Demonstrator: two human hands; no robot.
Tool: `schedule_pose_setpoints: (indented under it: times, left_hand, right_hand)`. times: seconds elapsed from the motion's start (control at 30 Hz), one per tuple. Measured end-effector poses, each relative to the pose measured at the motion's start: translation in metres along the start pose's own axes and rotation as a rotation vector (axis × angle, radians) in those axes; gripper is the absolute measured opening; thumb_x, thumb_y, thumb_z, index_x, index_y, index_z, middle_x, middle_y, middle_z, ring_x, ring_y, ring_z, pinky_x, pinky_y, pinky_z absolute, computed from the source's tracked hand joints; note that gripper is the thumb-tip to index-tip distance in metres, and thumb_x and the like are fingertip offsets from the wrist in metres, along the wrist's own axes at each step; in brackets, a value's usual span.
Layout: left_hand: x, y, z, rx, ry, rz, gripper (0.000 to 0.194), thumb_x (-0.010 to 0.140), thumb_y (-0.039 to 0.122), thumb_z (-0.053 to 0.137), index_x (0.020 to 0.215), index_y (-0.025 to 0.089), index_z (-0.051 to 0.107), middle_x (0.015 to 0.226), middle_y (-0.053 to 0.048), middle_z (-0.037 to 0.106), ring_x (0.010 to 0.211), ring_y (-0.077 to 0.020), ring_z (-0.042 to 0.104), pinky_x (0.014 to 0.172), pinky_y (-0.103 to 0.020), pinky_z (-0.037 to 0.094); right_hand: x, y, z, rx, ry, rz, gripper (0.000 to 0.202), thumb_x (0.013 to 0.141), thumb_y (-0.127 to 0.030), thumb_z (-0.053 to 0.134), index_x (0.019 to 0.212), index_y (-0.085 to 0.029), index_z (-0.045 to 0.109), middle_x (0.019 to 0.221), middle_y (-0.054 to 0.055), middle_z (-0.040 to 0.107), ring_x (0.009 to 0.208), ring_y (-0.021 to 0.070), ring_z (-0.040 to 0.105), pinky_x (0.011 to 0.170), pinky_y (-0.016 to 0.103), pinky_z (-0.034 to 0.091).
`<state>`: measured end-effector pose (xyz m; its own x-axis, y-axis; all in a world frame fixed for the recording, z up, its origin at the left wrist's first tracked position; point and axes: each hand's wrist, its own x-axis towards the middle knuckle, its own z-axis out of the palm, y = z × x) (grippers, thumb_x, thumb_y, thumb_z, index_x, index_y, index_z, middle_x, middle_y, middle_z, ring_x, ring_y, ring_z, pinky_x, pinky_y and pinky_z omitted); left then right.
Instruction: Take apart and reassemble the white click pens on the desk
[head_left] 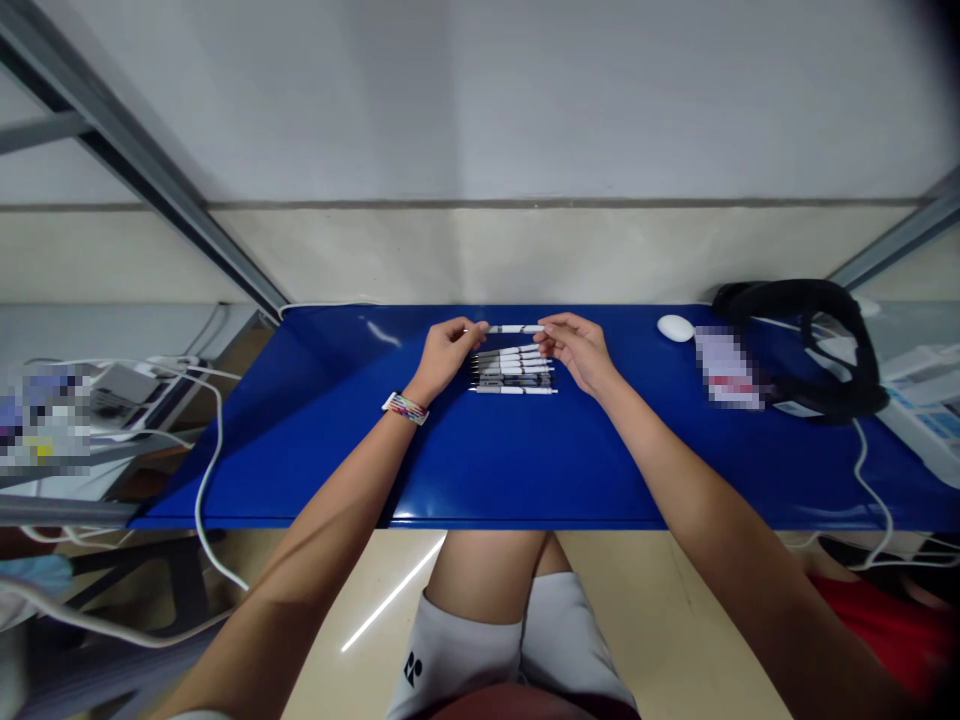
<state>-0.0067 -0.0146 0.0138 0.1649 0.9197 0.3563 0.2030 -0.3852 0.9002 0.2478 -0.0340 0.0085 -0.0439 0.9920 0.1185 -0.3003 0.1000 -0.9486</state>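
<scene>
A white pen [516, 328] lies level between my two hands, above a row of pens. My left hand [452, 350] pinches its left end between thumb and fingers. At the other end, the thumb and fingers of my right hand [574, 345] close on the same pen. Just nearer to me, several white and dark pens [514, 375] lie side by side on the blue table [525, 460], the upper ones slightly slanted. The lower fingers of my right hand are close to the right ends of the upper pens.
To the right are a white mouse [676, 328], a blurred pink packet [727, 368] and a black headset with straps [844, 350]. White cables [874, 490] hang at both sides. Metal posts [217, 240] stand at the left and right, before a wall.
</scene>
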Motion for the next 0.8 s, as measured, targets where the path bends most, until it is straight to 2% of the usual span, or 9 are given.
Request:
schedule_pose_setpoints:
  times: [0.1,0.2,0.27,0.33,0.4,0.5,0.63,0.73,0.8]
  left_hand:
    - [0.0005,-0.0004,0.0014,-0.085,-0.013,0.024,0.027,0.088,0.044,0.085,0.096,0.020,0.077,0.088,-0.003,0.075,0.078,-0.0160,0.065,0.076,-0.030,0.050]
    - [0.0014,-0.0023,0.0015,-0.132,-0.034,0.038,0.024,0.096,0.042,0.077,0.107,0.020,0.077,0.086,-0.003,0.074,0.080,-0.0160,0.068,0.081,-0.032,0.054]
    - [0.0020,-0.0039,0.0009,-0.127,-0.041,0.052,0.027,0.095,0.038,0.079,0.117,0.022,0.076,0.088,-0.003,0.075,0.082,-0.0167,0.069,0.081,-0.033,0.055]
    - [0.0022,-0.0053,0.0004,-0.115,-0.043,0.074,0.041,0.087,0.031,0.086,0.125,0.024,0.074,0.100,-0.005,0.077,0.090,-0.0184,0.072,0.083,-0.033,0.056]
    - [0.0020,-0.0060,0.0002,-0.121,-0.049,0.070,0.040,0.088,0.031,0.086,0.126,0.024,0.074,0.104,-0.006,0.078,0.095,-0.0198,0.074,0.086,-0.034,0.057]
    - [0.0014,-0.0061,0.0003,-0.122,-0.070,0.035,0.028,0.099,0.037,0.073,0.123,0.021,0.075,0.088,-0.005,0.076,0.087,-0.0195,0.074,0.086,-0.036,0.057]
    - [0.0015,-0.0064,0.0003,-0.098,-0.061,0.075,0.053,0.086,0.027,0.087,0.135,0.024,0.069,0.109,-0.007,0.079,0.100,-0.0217,0.075,0.089,-0.036,0.057]
    - [0.0022,-0.0072,-0.0002,-0.104,-0.041,0.045,0.032,0.098,0.035,0.075,0.126,0.021,0.073,0.094,-0.006,0.078,0.091,-0.0206,0.075,0.090,-0.038,0.057]
    - [0.0026,-0.0074,-0.0008,-0.100,-0.045,0.051,0.033,0.098,0.034,0.074,0.128,0.022,0.073,0.092,-0.006,0.078,0.090,-0.0208,0.075,0.089,-0.038,0.057]
  right_hand:
    - [0.0010,0.0003,-0.0003,0.008,0.041,0.032,0.027,0.078,-0.041,0.092,0.092,-0.021,0.080,0.077,0.004,0.077,0.067,0.0160,0.069,0.065,0.030,0.058]
    - [0.0014,0.0010,-0.0003,0.020,0.051,0.041,0.028,0.078,-0.041,0.092,0.092,-0.021,0.080,0.077,0.005,0.076,0.069,0.0169,0.068,0.067,0.032,0.058]
    - [0.0014,0.0012,0.0002,0.027,0.052,0.042,0.028,0.077,-0.041,0.093,0.092,-0.021,0.079,0.079,0.005,0.077,0.070,0.0169,0.068,0.068,0.033,0.058]
    - [0.0013,0.0009,0.0008,0.038,0.059,0.045,0.029,0.076,-0.040,0.093,0.092,-0.021,0.079,0.080,0.005,0.077,0.069,0.0169,0.068,0.069,0.033,0.058]
    - [0.0012,0.0003,0.0015,0.042,0.068,0.049,0.028,0.076,-0.039,0.092,0.092,-0.020,0.079,0.080,0.005,0.077,0.069,0.0169,0.068,0.070,0.034,0.058]
    - [0.0011,-0.0004,0.0023,0.028,0.075,0.054,0.027,0.077,-0.039,0.091,0.093,-0.021,0.078,0.080,0.005,0.077,0.070,0.0166,0.068,0.070,0.034,0.058]
    - [0.0008,-0.0006,0.0028,0.029,0.081,0.051,0.026,0.078,-0.038,0.091,0.093,-0.021,0.078,0.080,0.004,0.077,0.070,0.0161,0.068,0.071,0.033,0.058]
    - [0.0003,-0.0006,0.0032,0.044,0.075,0.042,0.027,0.076,-0.037,0.091,0.093,-0.020,0.079,0.079,0.005,0.077,0.068,0.0162,0.068,0.070,0.033,0.058]
    - [0.0000,-0.0008,0.0034,0.052,0.072,0.040,0.027,0.075,-0.036,0.092,0.092,-0.020,0.079,0.078,0.005,0.077,0.068,0.0163,0.068,0.070,0.033,0.058]
